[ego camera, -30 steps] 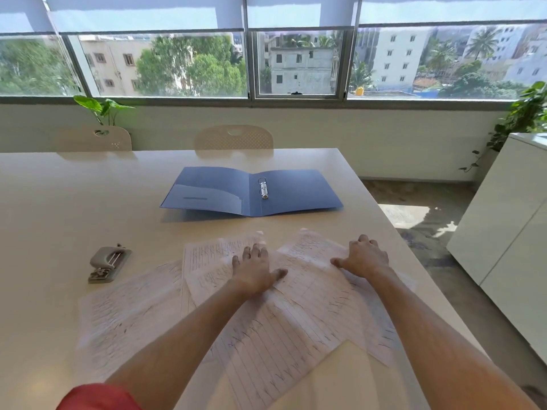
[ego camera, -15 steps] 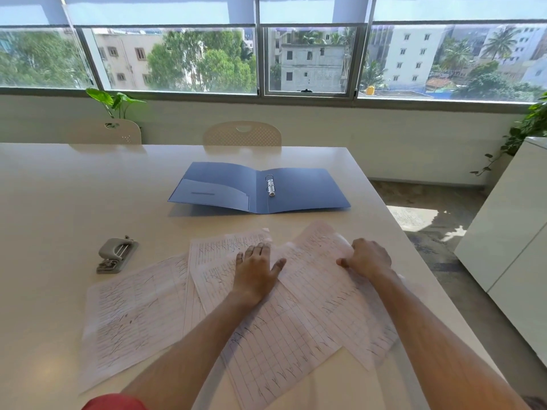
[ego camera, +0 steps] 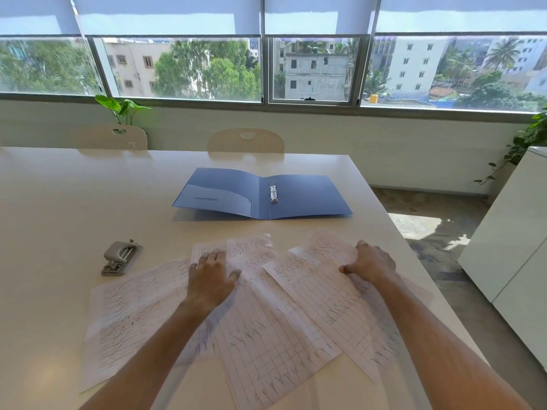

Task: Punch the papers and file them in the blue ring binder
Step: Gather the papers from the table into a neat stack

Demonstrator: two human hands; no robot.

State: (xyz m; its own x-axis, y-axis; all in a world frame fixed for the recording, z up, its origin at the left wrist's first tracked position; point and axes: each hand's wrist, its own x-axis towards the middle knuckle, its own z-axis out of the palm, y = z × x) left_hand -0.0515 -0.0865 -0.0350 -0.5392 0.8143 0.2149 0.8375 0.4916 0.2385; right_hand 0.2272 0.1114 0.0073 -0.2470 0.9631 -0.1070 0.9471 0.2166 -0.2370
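Several papers (ego camera: 266,329), thin ruled sheets covered in handwriting, are lying fanned and overlapping on the near part of the table (ego camera: 59,202), whose top is smooth, pale and faintly glossy. The left hand (ego camera: 211,278) is lying palm down on the middle sheets, fingers slightly spread and flat against the paper. The right hand (ego camera: 371,263) is resting on the rightmost sheet with its fingers curled under; the thumb is lying along the sheet, and whether the fingers are pinching its edge cannot be told. That sheet's far corner is lifting a little off the ones below.

Beyond the papers, apart from them, the binder (ego camera: 305,196) is lying open and flat: blue, matte, with a slanted pocket on its left cover and a metal ring mechanism (ego camera: 273,191) just right of the spine, its rings looking closed. The punch (ego camera: 121,257), grey with a rounded lever, is sitting to the left of the papers, just beside the leftmost sheet.

Two pale chairs (ego camera: 245,141) with perforated backs are standing at the far edge, a plant (ego camera: 121,106) behind the left one. Nothing is lying between the papers and the binder
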